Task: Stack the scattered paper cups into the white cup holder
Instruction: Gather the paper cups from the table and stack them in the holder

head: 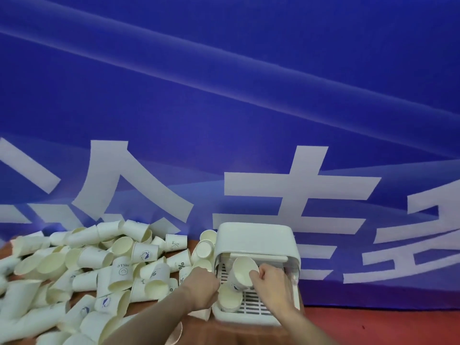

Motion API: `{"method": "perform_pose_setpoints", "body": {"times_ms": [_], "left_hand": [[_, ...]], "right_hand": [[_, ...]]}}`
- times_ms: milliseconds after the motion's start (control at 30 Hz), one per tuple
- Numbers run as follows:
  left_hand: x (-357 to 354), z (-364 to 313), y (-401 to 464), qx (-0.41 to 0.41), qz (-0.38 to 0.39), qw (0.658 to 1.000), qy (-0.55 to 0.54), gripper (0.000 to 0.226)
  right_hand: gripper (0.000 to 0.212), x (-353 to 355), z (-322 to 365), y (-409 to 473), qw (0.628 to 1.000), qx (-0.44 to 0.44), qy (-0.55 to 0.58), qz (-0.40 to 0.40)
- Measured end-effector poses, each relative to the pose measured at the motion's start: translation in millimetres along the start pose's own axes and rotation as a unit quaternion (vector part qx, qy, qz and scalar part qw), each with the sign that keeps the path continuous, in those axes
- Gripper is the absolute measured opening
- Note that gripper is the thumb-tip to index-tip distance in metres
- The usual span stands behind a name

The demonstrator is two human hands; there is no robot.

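The white cup holder (pixel 251 239) stands on the table with a slatted tray pulled out toward me. My right hand (pixel 270 278) grips a paper cup (pixel 242 270) over the tray, its mouth tilted up toward me. A stack of cups (pixel 230 297) lies on the tray's near left part. My left hand (pixel 200 286) is at the tray's left edge with fingers curled beside that stack; whether it holds anything is hidden. Several scattered paper cups (pixel 119 267), some printed, lie piled to the left.
The table carries a red-brown cloth (pixel 373 327), bare on the right. A blue banner (pixel 224 108) with large white characters hangs right behind the holder and the cup pile. More cups (pixel 204 247) lean against the holder's left side.
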State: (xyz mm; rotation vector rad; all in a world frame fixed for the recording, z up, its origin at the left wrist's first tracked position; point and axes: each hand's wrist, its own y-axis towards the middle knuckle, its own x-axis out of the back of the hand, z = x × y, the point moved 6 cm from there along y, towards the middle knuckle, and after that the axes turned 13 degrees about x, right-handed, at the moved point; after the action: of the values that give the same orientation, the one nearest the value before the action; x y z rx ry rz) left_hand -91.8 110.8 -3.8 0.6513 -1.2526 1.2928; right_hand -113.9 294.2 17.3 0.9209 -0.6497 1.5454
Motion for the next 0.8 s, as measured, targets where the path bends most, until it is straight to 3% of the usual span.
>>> {"method": "perform_pose_setpoints", "body": {"times_ms": [433, 633, 800], "left_hand": [[-64, 48, -57, 0.075, 0.083, 0.993, -0.028, 0.03], [-57, 76, -68, 0.107, 0.069, 0.992, -0.024, 0.032], [-37, 109, -67, 0.129, 0.038, 0.991, -0.027, 0.03]], "right_hand": [[0.032, -72, 11, -1, 0.982, 0.034, -0.143, 0.122], [0.04, -67, 33, 7, 0.978, 0.034, -0.174, 0.113], [0.04, -52, 75, 29, 0.977, 0.097, -0.171, 0.077]]}}
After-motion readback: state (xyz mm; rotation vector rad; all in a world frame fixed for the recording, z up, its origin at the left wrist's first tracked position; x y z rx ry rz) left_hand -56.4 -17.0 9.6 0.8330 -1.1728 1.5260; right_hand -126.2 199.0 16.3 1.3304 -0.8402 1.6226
